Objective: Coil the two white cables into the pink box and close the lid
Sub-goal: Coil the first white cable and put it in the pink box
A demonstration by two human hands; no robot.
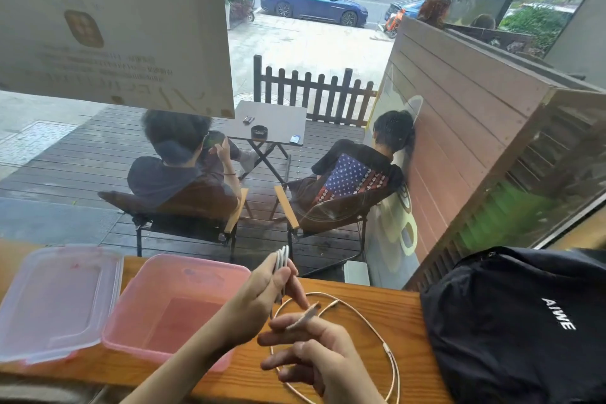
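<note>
One white cable [282, 260] is gathered into a narrow bundle of loops that stands up above the left hand [259, 302], whose fingers [296, 289] are clenched around the lower part of the loops, likely to stop them from springing apart. The tail of this cable runs down to the right hand [314, 354], where the fingers [288, 321] pinch it near its plug end, probably to feed the last stretch onto the bundle. Both hands hover just above the tabletop [387, 311], right of the box.

The second white cable [380, 334] lies loose in one wide ring on the tabletop, under and around the right hand; it looks untouched, so that half of the job is still ahead.

The pink box [170, 305] sits open and empty just left of the left hand, close enough for the finished coil to drop straight in. Its lid [59, 298] lies flat beside it, further left, touching or nearly touching the box edge, out of the way until both cables are inside.

A black bag [518, 325] rests on the right end of the tabletop, near the loose ring. Beyond the window, two people sit in chairs on a wooden deck.
</note>
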